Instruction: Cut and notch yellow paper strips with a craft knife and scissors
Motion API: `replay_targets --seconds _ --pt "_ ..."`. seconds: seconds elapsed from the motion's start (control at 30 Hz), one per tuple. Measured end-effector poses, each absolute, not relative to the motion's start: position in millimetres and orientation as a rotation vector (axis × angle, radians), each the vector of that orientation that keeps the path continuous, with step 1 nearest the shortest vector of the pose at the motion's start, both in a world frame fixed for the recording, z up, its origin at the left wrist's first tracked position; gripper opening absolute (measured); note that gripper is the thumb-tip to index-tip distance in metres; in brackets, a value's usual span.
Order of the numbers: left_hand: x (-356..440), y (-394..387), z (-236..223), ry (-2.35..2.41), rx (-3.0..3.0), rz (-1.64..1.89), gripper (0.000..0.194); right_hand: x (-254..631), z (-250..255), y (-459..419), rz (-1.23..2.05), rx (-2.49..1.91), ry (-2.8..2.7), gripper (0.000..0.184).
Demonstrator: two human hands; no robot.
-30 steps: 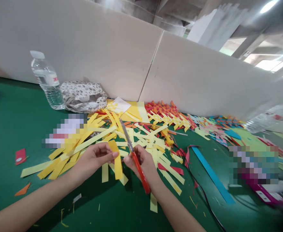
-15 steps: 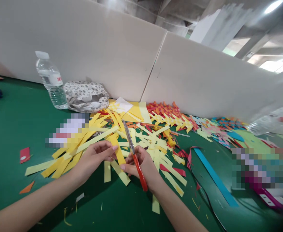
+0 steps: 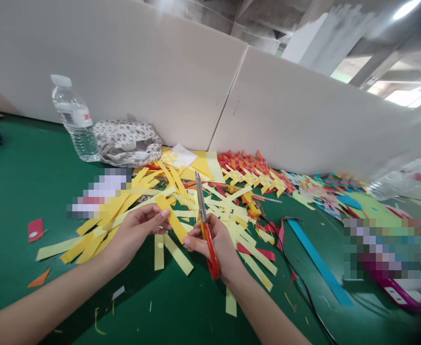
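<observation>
My left hand (image 3: 136,234) pinches a yellow paper strip (image 3: 172,219) that slants up to the left over the green table (image 3: 23,191). My right hand (image 3: 215,242) grips red-handled scissors (image 3: 206,230), blades closed and pointing up and away; its thumb also touches the lower end of the strip. Under both hands lies a heap of loose yellow paper strips (image 3: 131,203).
A water bottle (image 3: 74,120) and a patterned cloth pouch (image 3: 127,141) stand by the white partition (image 3: 160,76). Woven paper pieces in orange and yellow (image 3: 256,172) lie behind; a blue strip (image 3: 318,263), a black cable (image 3: 300,287) and red scraps lie to the right.
The strip has swung from hanging down to slanting up left between both hands. The scissors have tilted more upright, and my right thumb has come onto the strip.
</observation>
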State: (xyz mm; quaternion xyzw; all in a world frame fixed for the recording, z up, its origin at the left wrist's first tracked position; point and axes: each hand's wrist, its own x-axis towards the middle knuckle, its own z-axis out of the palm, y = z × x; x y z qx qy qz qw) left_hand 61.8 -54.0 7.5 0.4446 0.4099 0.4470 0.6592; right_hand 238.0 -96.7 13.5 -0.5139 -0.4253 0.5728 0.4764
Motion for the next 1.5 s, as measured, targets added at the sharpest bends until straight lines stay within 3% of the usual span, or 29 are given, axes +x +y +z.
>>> replay_targets --seconds 0.5,0.63,0.8,0.93,1.5 --pt "69 -67 7 0.886 1.345 0.734 0.019 237 12 -98 1.369 -1.214 -1.050 0.049" --pt "66 -61 12 0.956 1.368 0.785 0.021 238 15 -101 1.079 -1.416 -1.242 0.040" --pt "59 -50 13 1.046 1.347 0.926 0.024 242 20 -103 0.611 -1.820 -1.571 0.052" --pt "56 -43 7 1.048 1.348 1.004 0.026 243 19 -102 0.320 -1.910 -1.824 0.051" --pt "56 -45 5 1.014 1.384 0.972 0.024 242 18 -103 0.366 -1.906 -1.894 0.049"
